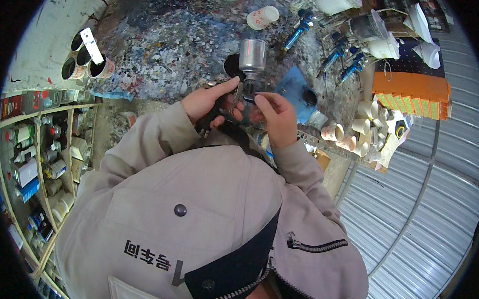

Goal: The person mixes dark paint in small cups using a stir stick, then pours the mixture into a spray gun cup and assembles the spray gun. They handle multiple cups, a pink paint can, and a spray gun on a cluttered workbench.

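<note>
A spray gun with a silvery metal cup (252, 55) is held over the near edge of the paint-spattered bench. My left hand (207, 102) is closed round the gun's body, its thumb stretched along the side. The thumb and fingers of my right hand (278, 118) pinch a small dark part of the gun just below the cup. The exact shape of that part is hidden by my fingers. A blue sheet (298, 93) with a dark stain lies on the bench beside my right hand.
Blue-handled spray guns (300, 30) and white cups stand at the back right. A paper cup (263, 17) stands behind the metal cup. Paper cups (332, 132) line the right edge near an orange box (411, 87). Stained cups (100, 68) and a shelf of cans (36, 156) are at left.
</note>
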Motion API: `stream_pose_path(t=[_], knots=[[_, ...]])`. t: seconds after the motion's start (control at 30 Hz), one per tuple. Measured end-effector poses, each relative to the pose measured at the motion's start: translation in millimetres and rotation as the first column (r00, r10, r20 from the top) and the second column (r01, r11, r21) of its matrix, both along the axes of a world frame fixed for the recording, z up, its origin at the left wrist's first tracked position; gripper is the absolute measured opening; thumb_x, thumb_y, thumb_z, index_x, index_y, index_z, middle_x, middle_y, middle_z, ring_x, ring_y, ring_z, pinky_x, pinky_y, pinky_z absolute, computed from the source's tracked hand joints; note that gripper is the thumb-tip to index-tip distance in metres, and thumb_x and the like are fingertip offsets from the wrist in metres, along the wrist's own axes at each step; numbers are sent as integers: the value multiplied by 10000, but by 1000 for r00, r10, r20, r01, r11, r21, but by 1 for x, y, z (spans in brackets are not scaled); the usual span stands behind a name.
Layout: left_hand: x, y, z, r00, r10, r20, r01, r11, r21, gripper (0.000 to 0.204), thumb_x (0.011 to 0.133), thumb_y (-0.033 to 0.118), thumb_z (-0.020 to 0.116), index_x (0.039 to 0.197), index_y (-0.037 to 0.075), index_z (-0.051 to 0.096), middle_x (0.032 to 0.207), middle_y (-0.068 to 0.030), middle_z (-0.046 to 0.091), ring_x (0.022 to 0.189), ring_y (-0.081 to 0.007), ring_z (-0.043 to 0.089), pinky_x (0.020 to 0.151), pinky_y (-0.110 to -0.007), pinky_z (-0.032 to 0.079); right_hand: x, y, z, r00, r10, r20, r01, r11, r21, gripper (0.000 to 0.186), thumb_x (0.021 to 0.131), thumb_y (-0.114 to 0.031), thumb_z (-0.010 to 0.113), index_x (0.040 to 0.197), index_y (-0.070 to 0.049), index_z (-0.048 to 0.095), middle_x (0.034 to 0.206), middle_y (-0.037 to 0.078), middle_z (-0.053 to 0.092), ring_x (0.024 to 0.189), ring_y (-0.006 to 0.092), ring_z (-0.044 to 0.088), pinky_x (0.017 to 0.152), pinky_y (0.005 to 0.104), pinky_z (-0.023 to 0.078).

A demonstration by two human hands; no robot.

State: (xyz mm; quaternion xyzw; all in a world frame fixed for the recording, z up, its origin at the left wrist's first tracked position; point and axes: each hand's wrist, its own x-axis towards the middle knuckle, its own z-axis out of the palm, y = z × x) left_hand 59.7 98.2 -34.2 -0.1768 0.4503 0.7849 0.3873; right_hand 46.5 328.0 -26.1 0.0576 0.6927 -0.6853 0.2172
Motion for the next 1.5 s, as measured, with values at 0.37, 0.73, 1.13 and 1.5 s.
stream_pose_path(t=[0.37,0.73,1.13,1.5], knots=[[8,1,-2,974,-75,212,19,967,256,661,1070,673,468,976,69,719,787,-45,738,387,-65,441,358,-218,328,0,14,14,586,325,-742,-120,941,317,302,884,-20,798,1180,-42,742,1156,137,690,1040,257,708,848,344,605],[18,-7,-7,990,61,129,-78,989,128,662,1075,655,470,982,49,720,767,-61,737,374,-88,455,353,-232,338,8,3,4,959,146,-241,-113,983,147,288,921,-95,808,1183,2,736,1063,110,725,838,167,731,723,309,604],[31,-30,-19,988,149,48,-154,983,100,671,1063,649,517,1040,7,710,819,-83,752,421,-93,476,402,-250,371,-92,95,-21,653,646,-395,26,502,864,313,825,-93,840,1125,-52,761,1030,139,700,854,273,717,779,386,591],[41,-30,-18,983,179,39,-181,980,86,650,1074,636,505,1018,24,714,808,-61,744,422,-79,484,409,-234,382,-115,82,-39,471,866,-171,-136,263,955,243,808,-105,751,1038,-27,746,1023,201,712,1023,423,681,905,518,565]])
